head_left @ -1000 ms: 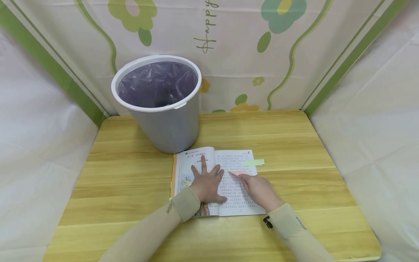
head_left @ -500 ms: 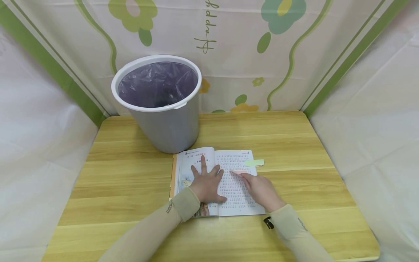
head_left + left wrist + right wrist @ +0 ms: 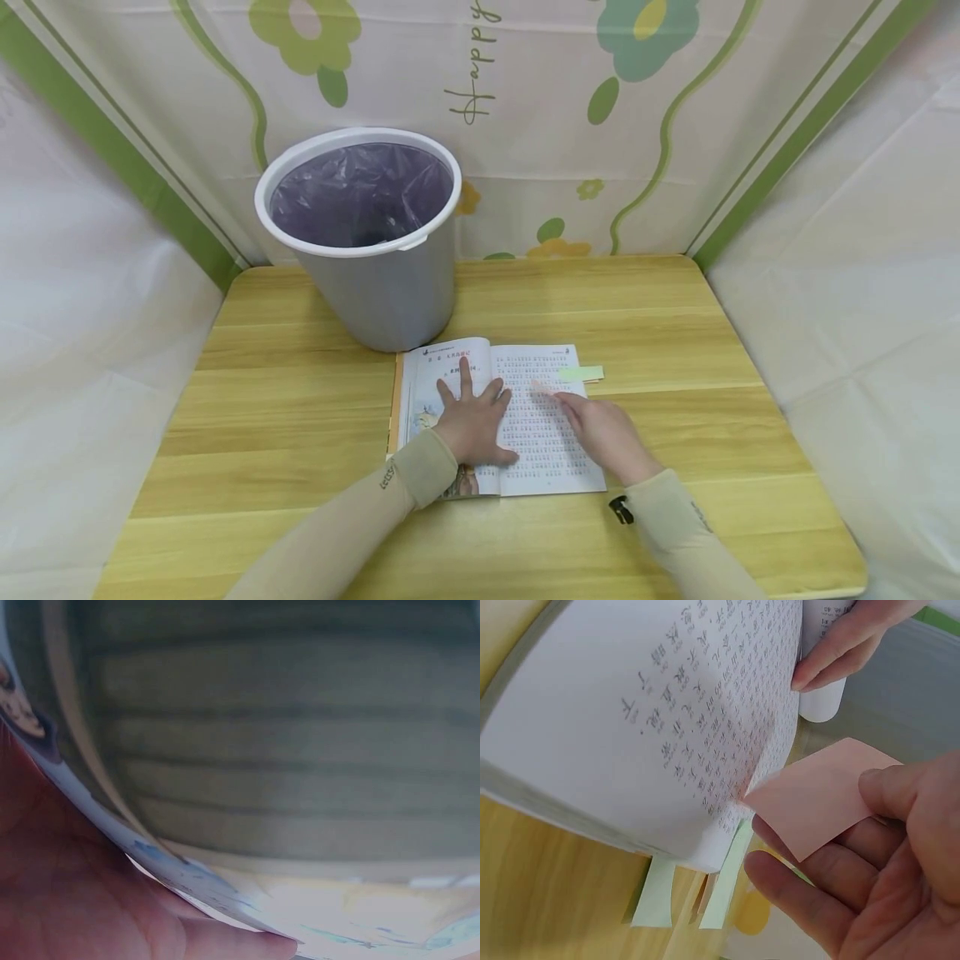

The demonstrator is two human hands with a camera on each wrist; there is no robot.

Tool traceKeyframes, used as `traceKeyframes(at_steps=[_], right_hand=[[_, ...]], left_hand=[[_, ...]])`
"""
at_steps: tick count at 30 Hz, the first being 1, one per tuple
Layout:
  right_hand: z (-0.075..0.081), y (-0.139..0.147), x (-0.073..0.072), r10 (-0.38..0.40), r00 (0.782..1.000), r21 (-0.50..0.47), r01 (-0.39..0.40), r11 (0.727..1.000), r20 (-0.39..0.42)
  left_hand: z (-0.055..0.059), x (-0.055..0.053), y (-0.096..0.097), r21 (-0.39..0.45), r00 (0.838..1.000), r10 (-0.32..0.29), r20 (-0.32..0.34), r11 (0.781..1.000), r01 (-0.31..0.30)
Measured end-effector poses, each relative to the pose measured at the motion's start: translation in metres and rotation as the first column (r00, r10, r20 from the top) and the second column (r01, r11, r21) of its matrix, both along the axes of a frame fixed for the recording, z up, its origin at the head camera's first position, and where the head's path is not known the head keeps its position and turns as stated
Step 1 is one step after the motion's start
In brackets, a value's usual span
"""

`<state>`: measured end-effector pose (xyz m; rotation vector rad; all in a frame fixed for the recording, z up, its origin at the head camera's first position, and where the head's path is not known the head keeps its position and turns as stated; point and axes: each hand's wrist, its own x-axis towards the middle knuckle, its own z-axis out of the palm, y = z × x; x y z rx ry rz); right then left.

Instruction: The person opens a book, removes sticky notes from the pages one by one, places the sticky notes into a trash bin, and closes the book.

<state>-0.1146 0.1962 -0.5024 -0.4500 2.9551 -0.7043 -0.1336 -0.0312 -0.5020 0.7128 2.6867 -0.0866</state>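
Note:
An open book (image 3: 551,462) with printed pages lies on the wooden table. My left hand (image 3: 476,427), fingers spread, rests across its left page and the spine. Over the right page, my right hand (image 3: 609,437) pinches a pink sticky note (image 3: 821,795) between thumb and fingers. One corner of the note is right at the page's edge in the right wrist view. Pale green sticky tabs (image 3: 654,896) stick out from the book's side. In the left wrist view, part of the left hand (image 3: 82,892) shows beside a dim, curved page.
A grey bin (image 3: 382,292) with a white rim and a plastic liner stands behind the book, at the back left of the table (image 3: 300,433). Patterned cloth (image 3: 525,150) hangs at the back, and pale cloth hangs on both sides.
My right hand has shifted slightly to the right with the pink note, whose tip has moved right across the page. The left hand has stayed in place.

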Motion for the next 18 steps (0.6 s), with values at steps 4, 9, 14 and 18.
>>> traceKeyframes(at_steps=[4, 9, 14, 18], right_hand=[[0.001, 0.003, 0.0, 0.003, 1.0, -0.004, -0.003, 1.0, -0.016], [0.003, 0.009, 0.0, -0.003, 1.0, -0.002, 0.003, 1.0, -0.03], [0.004, 0.016, 0.0, -0.006, 0.998, -0.009, 0.005, 1.0, -0.066], [0.007, 0.021, -0.001, 0.003, 0.994, -0.007, -0.004, 1.0, -0.11]], left_hand=[[0.0, 0.0, 0.0, -0.004, 1.0, -0.001, 0.0, 1.0, 0.001], [0.001, 0.0, 0.0, -0.007, 1.0, -0.003, -0.001, 1.0, 0.003], [0.002, 0.0, 0.0, -0.008, 1.0, -0.002, 0.003, 1.0, 0.002], [0.003, 0.001, 0.0, -0.009, 1.0, -0.004, 0.008, 1.0, 0.004]])
